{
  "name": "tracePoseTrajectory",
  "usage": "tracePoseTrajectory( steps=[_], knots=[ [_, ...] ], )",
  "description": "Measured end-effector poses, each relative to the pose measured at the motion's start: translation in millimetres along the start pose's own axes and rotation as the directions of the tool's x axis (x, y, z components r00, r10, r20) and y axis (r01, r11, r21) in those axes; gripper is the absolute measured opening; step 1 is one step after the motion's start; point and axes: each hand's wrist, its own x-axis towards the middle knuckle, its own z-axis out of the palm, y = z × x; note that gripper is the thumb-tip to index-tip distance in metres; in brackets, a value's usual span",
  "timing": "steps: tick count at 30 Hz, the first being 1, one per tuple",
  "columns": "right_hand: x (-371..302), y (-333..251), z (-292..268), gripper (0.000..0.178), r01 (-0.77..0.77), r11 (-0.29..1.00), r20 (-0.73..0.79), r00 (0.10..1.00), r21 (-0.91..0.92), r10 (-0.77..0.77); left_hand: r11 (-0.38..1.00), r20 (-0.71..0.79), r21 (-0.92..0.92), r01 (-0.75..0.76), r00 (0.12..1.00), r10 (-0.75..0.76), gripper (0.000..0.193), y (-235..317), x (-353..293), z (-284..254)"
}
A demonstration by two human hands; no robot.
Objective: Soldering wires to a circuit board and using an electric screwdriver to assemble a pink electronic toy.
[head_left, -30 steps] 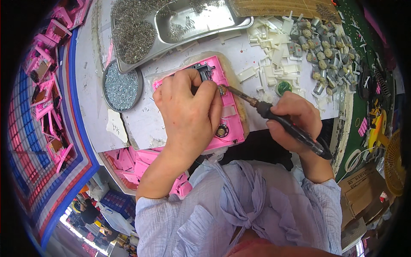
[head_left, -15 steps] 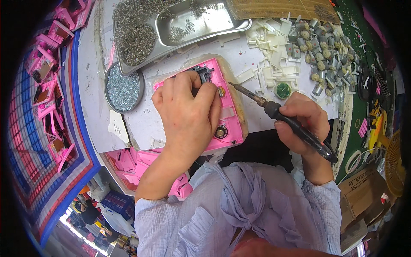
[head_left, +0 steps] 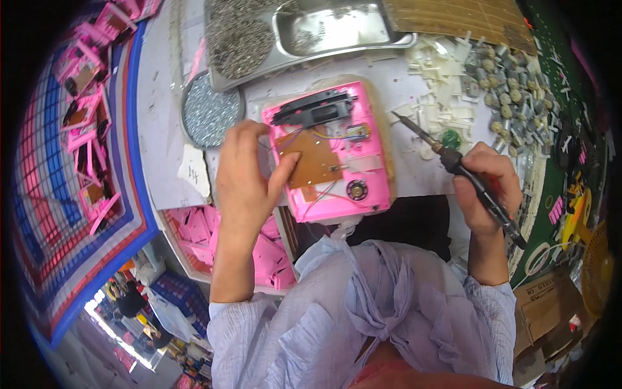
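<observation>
A shallow pink plastic case [head_left: 377, 188] lies on a padded support in front of me. It holds a black mechanism [head_left: 317, 111], a brown circuit board [head_left: 314, 163], a small motor [head_left: 357, 132], a round speaker [head_left: 356, 189] and thin wires. My left hand [head_left: 243, 175] grips the case's left side, its thumb over the board and its fingers at the outer edge. In my right hand [head_left: 486, 188] a black-handled soldering iron [head_left: 470, 168] is held like a pen. Its tip points up and left, to the right of the case and apart from it.
Behind the case stands a metal tray [head_left: 343, 29] with small metal parts. A round dish of screws [head_left: 212, 110] is at left. White plastic pieces [head_left: 447, 71], grey motors [head_left: 512, 97] and a green round tin [head_left: 451, 139] lie at right. Pink parts [head_left: 201, 227] fill a box below.
My left hand has drawn back from over the case to its left side, uncovering the board and wires. The soldering iron stays in my right hand. The whole view has shifted slightly.
</observation>
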Motion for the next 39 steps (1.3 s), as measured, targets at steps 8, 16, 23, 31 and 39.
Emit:
tracePoseTrajectory(
  steps=[8,16,23,31,39],
  knots=[
    [9.6,-8.3,14.3,0.03,0.019,1.0,0.061,0.998,0.021,-0.02,0.997,-0.083,-0.019,-0.081,0.993,0.079,0.009,-2.4,-9.1,-7.1],
    [31.1,-29.1,59.7,0.046,-0.237,0.947,0.066,0.971,0.216,0.228,0.485,-0.08,-0.867,0.113,0.929,-0.361,0.008,24.1,6.7,24.8],
    [69.3,-14.8,110.5,0.049,-0.031,0.997,0.093,0.995,0.067,0.024,0.335,0.069,-0.922,0.193,0.935,-0.349,0.012,24.3,9.6,25.5],
    [82.4,-10.8,124.3,0.047,-0.008,0.999,0.133,0.991,0.036,0.003,0.483,0.066,-0.851,0.206,0.955,-0.29,0.011,17.8,8.3,21.5],
    [82.4,-15.5,126.3,0.047,-0.072,0.996,0.171,0.983,0.048,0.063,0.519,0.121,-0.818,0.247,0.957,-0.265,0.012,10.7,10.6,16.0]
  ],
)
